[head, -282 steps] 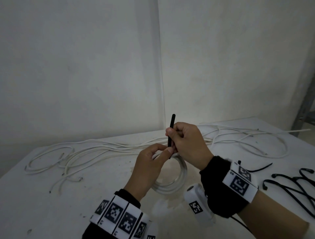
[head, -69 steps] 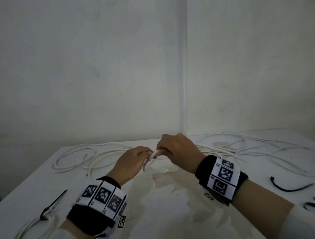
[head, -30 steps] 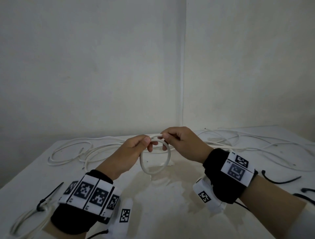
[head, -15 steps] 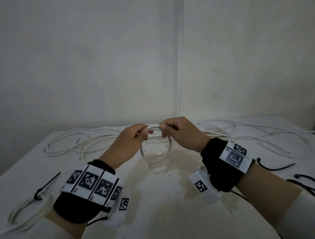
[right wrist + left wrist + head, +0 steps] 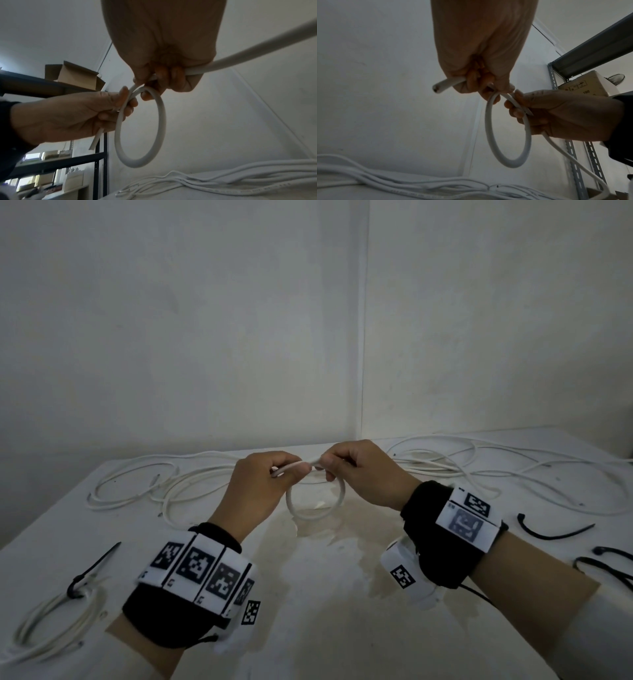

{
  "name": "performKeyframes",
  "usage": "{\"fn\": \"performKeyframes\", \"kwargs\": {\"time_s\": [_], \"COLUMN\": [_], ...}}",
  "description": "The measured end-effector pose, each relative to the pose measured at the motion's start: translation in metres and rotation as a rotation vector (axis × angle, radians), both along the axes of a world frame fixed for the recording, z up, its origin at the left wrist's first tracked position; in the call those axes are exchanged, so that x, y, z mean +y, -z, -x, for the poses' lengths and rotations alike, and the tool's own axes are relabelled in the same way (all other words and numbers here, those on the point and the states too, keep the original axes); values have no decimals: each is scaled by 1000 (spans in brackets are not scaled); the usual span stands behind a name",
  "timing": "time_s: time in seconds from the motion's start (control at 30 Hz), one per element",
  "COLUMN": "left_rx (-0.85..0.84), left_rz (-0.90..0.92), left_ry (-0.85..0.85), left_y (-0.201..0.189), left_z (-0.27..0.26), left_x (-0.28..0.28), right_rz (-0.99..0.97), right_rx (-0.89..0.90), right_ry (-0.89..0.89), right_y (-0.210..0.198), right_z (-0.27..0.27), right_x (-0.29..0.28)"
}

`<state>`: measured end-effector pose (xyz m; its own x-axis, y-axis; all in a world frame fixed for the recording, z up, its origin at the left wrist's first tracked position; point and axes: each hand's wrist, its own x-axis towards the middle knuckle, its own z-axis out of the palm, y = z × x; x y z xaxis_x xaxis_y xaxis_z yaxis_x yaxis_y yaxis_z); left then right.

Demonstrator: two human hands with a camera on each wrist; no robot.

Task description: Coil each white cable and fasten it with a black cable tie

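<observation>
Both hands hold one white cable [image 5: 312, 514] above the table, bent into a single small loop [image 5: 508, 161] [image 5: 142, 161] that hangs below them. My left hand [image 5: 274, 474] [image 5: 481, 83] pinches the top of the loop, with the cable's cut end [image 5: 436, 88] sticking out of the fist. My right hand [image 5: 346, 465] [image 5: 164, 81] grips the cable just beside it, and the long free part [image 5: 257, 52] runs off from that fist. A finished coil [image 5: 58, 621] with a black cable tie [image 5: 89, 573] lies at the near left.
Several loose white cables [image 5: 144, 487] [image 5: 496, 467] sprawl along the back of the white table [image 5: 325, 594]. Spare black cable ties [image 5: 551, 530] [image 5: 609, 563] lie at the right edge. Walls stand close behind. Metal shelving [image 5: 583, 56] with boxes stands to the side.
The hands have risen a little with the loop and drawn closer together at its top. The loop stays the same size.
</observation>
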<state>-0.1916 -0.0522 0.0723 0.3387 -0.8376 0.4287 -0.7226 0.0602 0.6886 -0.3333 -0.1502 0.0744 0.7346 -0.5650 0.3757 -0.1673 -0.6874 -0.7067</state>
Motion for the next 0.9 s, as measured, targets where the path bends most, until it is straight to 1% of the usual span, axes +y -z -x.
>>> {"fn": "performKeyframes", "kwargs": {"time_s": [0.1, 0.17, 0.23, 0.3, 0.37, 0.43, 0.57, 0.7, 0.77, 0.83, 0.9], "left_rx": [31, 84, 177, 272, 412, 531, 550, 688, 664, 517, 373], "left_rz": [-53, -106, -150, -189, -202, -190, -100, -53, -76, -84, -37], "left_ry": [-7, -33, -28, 34, 104, 139, 141, 192, 173, 107, 15], "left_y": [1, 1, 0, -2, -1, 3, 10, 12, 12, 15, 19], "left_z": [2, -2, -7, -11, -12, -10, -5, 7, 12, 12, 9], "left_x": [0, 1, 6, 11, 12, 11, 6, 2, -1, -3, -6], "right_rz": [8, 13, 8, 0, -1, -4, 0, -19, -22, -31, -43], "right_rx": [-25, -38, -52, -51, -51, -75, -121, -141, -156, -169, -170], "right_ry": [36, 69, 109, 137, 155, 178, 198, 182, 173, 158, 132], "right_y": [2, 4, 7, 9, 11, 11, 7, 8, 10, 10, 8], "right_z": [-2, -2, 0, 2, 1, -1, -3, -3, -2, 0, 1], "right_x": [-1, -5, -12, -16, -16, -15, -15, -12, -10, -8, -4]}}
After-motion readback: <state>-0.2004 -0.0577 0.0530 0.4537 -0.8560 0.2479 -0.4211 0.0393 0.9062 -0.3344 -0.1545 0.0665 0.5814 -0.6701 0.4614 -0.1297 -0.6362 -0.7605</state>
